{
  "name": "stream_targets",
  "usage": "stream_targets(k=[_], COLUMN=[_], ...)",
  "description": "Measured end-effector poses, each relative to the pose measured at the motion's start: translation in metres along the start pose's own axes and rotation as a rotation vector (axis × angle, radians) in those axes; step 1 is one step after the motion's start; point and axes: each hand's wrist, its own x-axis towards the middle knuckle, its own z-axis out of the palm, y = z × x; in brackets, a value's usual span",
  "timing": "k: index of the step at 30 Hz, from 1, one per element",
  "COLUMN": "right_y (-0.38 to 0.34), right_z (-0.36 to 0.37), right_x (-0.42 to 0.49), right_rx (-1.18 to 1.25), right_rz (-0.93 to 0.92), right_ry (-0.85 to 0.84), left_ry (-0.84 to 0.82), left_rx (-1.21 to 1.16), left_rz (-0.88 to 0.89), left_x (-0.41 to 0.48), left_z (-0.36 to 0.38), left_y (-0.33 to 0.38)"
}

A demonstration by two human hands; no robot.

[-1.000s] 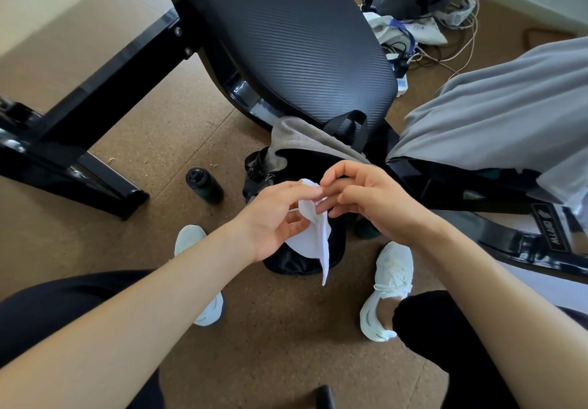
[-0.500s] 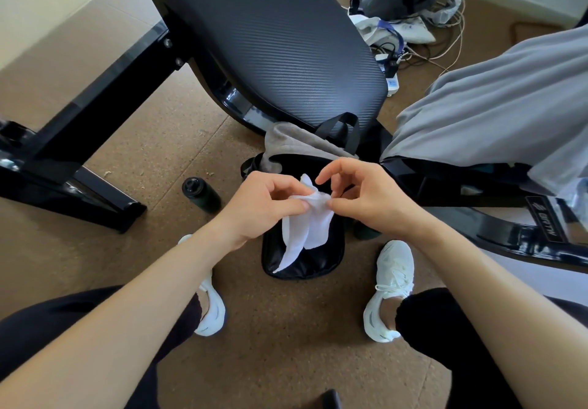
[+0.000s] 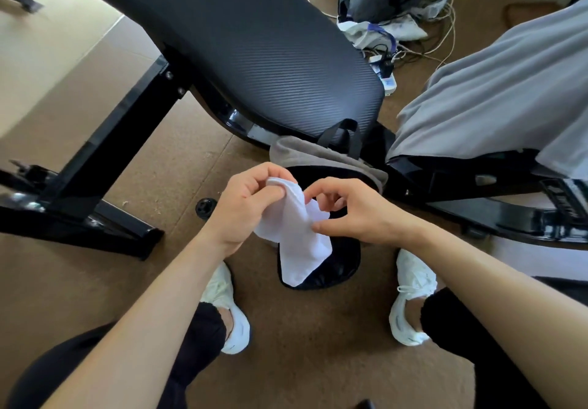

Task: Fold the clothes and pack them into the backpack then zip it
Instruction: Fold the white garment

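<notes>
Small white fabric sock (image 3: 294, 233) is gripped at its top by curled fingers of the left hand (image 3: 245, 208) and pinched at its side by the right hand (image 3: 356, 214), above the open black backpack (image 3: 331, 276). Folding seems unfinished. A grey garment (image 3: 496, 100) lies unpacked on a black bench (image 3: 445, 179), and zipping is left.

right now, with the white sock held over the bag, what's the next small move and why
Probably fold the dangling end up to the top. The left hand grips the white sock at its top, the right hand pinches its side, and it hangs unfolded over the open backpack.
</notes>
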Motion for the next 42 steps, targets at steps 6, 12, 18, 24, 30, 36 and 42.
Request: stream_targets(k=[6,12,18,24,30,36,42], right_y=[-0.006,-0.005,0.011,0.031,0.055,0.047,0.034], right_z=[0.007,0.017,0.017,0.006,-0.010,-0.024,-0.030], right_x=[0.004,0.008,0.009,-0.001,-0.010,-0.011,-0.015], right_rx=[0.179,0.079,-0.275,-0.620,-0.748,-0.580,-0.558], right_rz=[-0.052,-0.056,-0.002,0.189,0.308,-0.019,0.033], right_ry=[0.043,0.020,-0.066,-0.263,-0.194,0.293,0.323], left_ry=[0.090,0.189,0.345,0.584,0.743,0.908,0.887], left_rx=[0.073,0.118,0.106,0.074,0.090,0.096,0.105], left_rz=[0.068,0.125,0.153,0.053,-0.076,-0.204,-0.206], left_x=[-0.001,-0.003,0.000,0.005,0.003,0.001,0.001], left_z=[-0.001,-0.003,-0.010,-0.020,-0.031,-0.044,-0.048], left_y=[0.003,0.000,-0.009,-0.021,-0.045,-0.069,-0.074])
